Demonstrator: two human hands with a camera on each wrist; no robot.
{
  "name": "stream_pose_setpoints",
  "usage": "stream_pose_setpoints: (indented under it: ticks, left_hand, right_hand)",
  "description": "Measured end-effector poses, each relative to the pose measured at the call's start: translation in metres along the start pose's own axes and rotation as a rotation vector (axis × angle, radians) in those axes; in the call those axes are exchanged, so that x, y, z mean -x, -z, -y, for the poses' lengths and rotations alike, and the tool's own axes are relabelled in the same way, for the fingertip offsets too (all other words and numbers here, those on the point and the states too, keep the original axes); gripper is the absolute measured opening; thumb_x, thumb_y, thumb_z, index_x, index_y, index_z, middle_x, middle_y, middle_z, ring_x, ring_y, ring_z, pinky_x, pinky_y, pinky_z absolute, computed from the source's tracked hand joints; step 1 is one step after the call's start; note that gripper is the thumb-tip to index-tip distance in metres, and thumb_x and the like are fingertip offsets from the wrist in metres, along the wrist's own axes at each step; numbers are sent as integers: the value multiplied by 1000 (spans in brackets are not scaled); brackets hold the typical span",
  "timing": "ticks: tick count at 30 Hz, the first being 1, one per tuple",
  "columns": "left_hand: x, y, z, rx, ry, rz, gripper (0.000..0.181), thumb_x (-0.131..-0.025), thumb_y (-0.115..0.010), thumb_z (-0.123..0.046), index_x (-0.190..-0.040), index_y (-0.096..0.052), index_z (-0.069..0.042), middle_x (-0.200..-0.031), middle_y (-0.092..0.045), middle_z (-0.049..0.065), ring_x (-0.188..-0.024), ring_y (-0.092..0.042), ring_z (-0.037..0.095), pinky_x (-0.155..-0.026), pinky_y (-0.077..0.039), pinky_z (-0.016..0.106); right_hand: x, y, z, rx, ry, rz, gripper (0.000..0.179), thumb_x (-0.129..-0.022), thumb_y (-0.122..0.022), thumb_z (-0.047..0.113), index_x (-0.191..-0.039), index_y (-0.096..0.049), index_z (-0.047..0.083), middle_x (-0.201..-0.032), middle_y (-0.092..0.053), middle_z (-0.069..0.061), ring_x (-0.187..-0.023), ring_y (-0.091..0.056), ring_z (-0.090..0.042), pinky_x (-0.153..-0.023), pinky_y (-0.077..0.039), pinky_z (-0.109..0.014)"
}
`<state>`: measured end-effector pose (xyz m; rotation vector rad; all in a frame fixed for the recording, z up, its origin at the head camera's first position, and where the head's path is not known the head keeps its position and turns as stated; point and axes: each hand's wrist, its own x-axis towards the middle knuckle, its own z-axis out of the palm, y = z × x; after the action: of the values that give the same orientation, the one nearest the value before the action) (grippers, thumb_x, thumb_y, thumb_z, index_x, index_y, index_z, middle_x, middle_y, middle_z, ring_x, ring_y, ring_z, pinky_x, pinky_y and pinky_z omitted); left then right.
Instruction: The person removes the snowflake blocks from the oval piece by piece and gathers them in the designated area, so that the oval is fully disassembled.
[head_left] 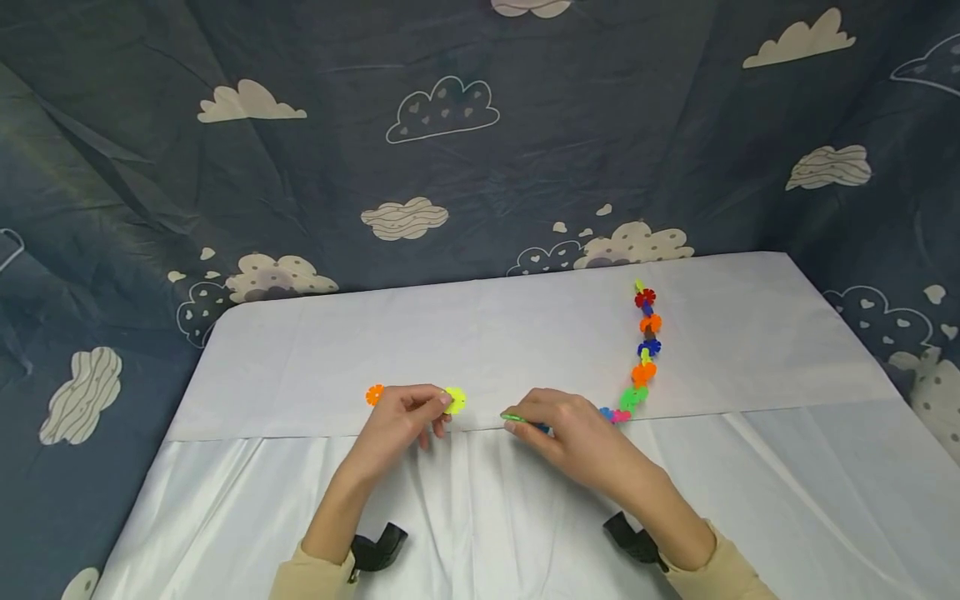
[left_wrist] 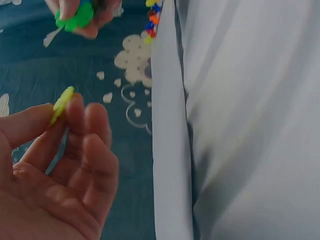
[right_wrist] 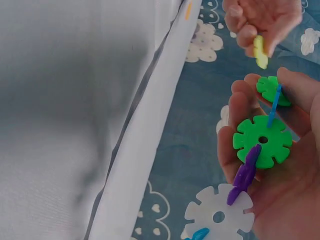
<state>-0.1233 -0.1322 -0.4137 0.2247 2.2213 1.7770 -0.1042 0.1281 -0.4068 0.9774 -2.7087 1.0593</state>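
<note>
A yellow notched disc point(head_left: 455, 400) is pinched between the thumb and fingertips of my left hand point(head_left: 401, 421); it appears edge-on in the left wrist view. Opposite it, a short gap away, my right hand point(head_left: 577, 437) pinches a green notched disc point(right_wrist: 266, 89). That disc is the near end of a chain of interlocked discs. Along the right palm run a light blue disc point(right_wrist: 274, 107), a second green disc point(right_wrist: 276, 150), a purple disc point(right_wrist: 244, 176) and a white disc point(right_wrist: 200, 212). Past the hand, the many-coloured chain point(head_left: 643, 375) curves away across the table.
A loose orange disc point(head_left: 374, 394) lies on the white-covered table point(head_left: 300, 350), just beyond my left hand. A dark cloth with cloud prints point(head_left: 480, 175) hangs behind the table. Black wrist mounts point(head_left: 379, 547) sit below both hands.
</note>
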Motion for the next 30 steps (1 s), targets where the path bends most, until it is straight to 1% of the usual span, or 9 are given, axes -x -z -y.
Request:
stream_pose_setpoints:
  ticks: [3, 6, 10, 12, 14, 17, 21, 25, 30]
  left_hand:
    - [1, 11, 1, -93, 36, -115, 15, -93, -67, -16, -91, -75, -4, -73, -63, 18, -64, -53, 40, -54, -45, 32]
    - [1, 20, 3, -132, 65, -201, 10, -90, -71, -14, -91, -77, -6, -72, -64, 18, -57, -52, 37, -52, -44, 31]
    - [-1, 31, 8, -139, 106, -269, 10, -87, -72, -11, -94, -76, -4, -74, -66, 19, -57, -56, 33, -49, -44, 31]
    - [-2, 38, 11, -136, 131, -293, 11, -87, -72, -9, -96, -75, -4, -77, -67, 16, -60, -59, 32, -48, -44, 30]
    - [-2, 44, 14, -130, 153, -306, 12, -87, -72, -9, -97, -74, -3, -80, -68, 13, -61, -60, 31, -47, -44, 30]
    - [-2, 54, 17, -133, 170, -317, 14, -88, -70, -8, -100, -72, -1, -80, -68, 8, -59, -61, 28, -46, -43, 29]
    - [-2, 62, 22, -139, 203, -321, 17, -90, -67, -7, -105, -70, 1, -82, -68, 8, -57, -59, 23, -44, -41, 28]
    - [-3, 66, 26, -128, 241, -305, 20, -93, -64, -7, -109, -69, 3, -84, -68, 9, -56, -57, 19, -44, -40, 26]
    - [-3, 68, 30, -131, 260, -290, 20, -94, -62, -6, -111, -68, 4, -83, -67, 10, -55, -55, 17, -44, -40, 25]
  right_hand:
    - [1, 1, -1, -5, -17, 22, 17, -95, -68, 23, -107, -76, 15, -89, -64, 15, -74, -54, -2, -66, -48, -23]
    - [1, 1, -2, -31, -40, 48, 18, -95, -68, 23, -108, -75, 14, -89, -65, 15, -74, -54, -2, -67, -49, -25]
    - [1, 0, -3, -64, -80, 74, 19, -94, -69, 22, -109, -75, 12, -94, -67, 13, -81, -58, -2, -73, -52, -28]
    - [0, 0, -3, -75, -101, 77, 19, -92, -71, 22, -108, -75, 12, -96, -68, 13, -85, -60, -3, -76, -53, -28]
    - [0, 0, -3, -88, -123, 80, 18, -91, -73, 22, -106, -75, 12, -98, -69, 12, -87, -61, -3, -77, -53, -27]
    - [0, -1, -4, -116, -150, 83, 18, -90, -74, 23, -105, -73, 13, -94, -67, 13, -81, -60, -4, -72, -52, -26]
    - [0, 0, -5, -166, -178, 107, 18, -89, -75, 23, -104, -69, 16, -88, -63, 14, -75, -57, -7, -67, -50, -25]
    - [1, 2, -6, -199, -189, 148, 20, -89, -75, 20, -106, -66, 18, -90, -63, 14, -80, -57, -9, -72, -51, -26]
    - [0, 3, -7, -209, -196, 185, 20, -89, -75, 18, -106, -65, 19, -92, -62, 14, -83, -57, -11, -75, -52, -26]
